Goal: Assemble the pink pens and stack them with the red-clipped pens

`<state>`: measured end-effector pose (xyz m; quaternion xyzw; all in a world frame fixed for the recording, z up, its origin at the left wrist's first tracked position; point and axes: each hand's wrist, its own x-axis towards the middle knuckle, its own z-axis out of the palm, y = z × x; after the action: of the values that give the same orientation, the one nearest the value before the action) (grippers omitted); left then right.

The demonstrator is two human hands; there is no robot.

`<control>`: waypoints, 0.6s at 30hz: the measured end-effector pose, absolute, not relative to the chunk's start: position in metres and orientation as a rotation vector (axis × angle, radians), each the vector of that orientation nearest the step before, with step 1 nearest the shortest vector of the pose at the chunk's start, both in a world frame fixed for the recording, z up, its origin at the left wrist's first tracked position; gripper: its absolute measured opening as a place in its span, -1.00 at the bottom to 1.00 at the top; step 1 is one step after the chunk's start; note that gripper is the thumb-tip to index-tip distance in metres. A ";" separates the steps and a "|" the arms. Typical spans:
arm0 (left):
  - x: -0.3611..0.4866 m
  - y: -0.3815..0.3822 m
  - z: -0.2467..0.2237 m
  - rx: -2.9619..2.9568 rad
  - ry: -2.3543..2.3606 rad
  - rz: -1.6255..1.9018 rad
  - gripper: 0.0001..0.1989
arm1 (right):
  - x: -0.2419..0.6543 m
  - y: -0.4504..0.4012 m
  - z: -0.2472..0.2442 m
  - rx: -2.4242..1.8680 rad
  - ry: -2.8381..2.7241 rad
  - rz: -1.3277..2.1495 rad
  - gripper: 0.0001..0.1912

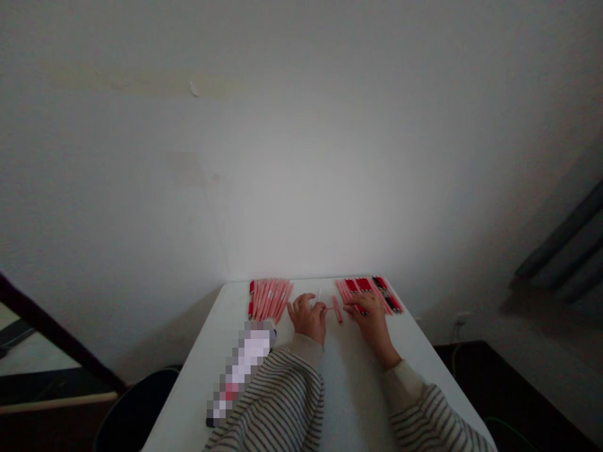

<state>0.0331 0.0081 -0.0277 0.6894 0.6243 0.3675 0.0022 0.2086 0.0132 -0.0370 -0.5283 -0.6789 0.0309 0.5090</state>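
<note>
Clamping a likely light, stiff pink rod (330, 308), the left hand (308, 319) aptly takes its nine-o'clock end; right hand (370, 315) grip unclear.

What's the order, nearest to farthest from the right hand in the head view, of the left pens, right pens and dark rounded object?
1. Right pens: overlapped by the right hand.
2. Left pens: left side of the table.
3. Dark rounded object: lower left, off the table.

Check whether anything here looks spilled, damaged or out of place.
Nothing looks spilled around the pink pens. What stands out is the wall: at upper left, a yellowish streak and a small pale mark, perhaps chipped paint, break its plain grey.
</note>
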 end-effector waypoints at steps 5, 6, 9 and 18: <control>0.035 0.010 -0.034 2.153 1.928 1.237 -0.90 | 0.207 0.013 -0.039 -1.314 -1.629 -0.083 -0.69; 0.035 0.010 -0.035 2.143 1.932 1.257 -0.90 | 0.207 0.013 -0.040 -1.319 -1.624 -0.106 -0.67; 0.036 0.010 -0.035 2.148 1.904 1.264 -0.89 | 0.208 0.013 -0.040 -1.349 -1.604 -0.167 -0.64; 0.039 0.008 -0.036 2.176 1.850 1.288 -0.92 | 0.205 0.012 -0.041 -1.446 -1.596 -0.180 -0.60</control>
<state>0.0391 0.0085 -0.0357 0.6945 0.5904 0.4113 0.0043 0.2049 0.0123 -0.0407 -0.5904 -0.6515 -0.0736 0.4708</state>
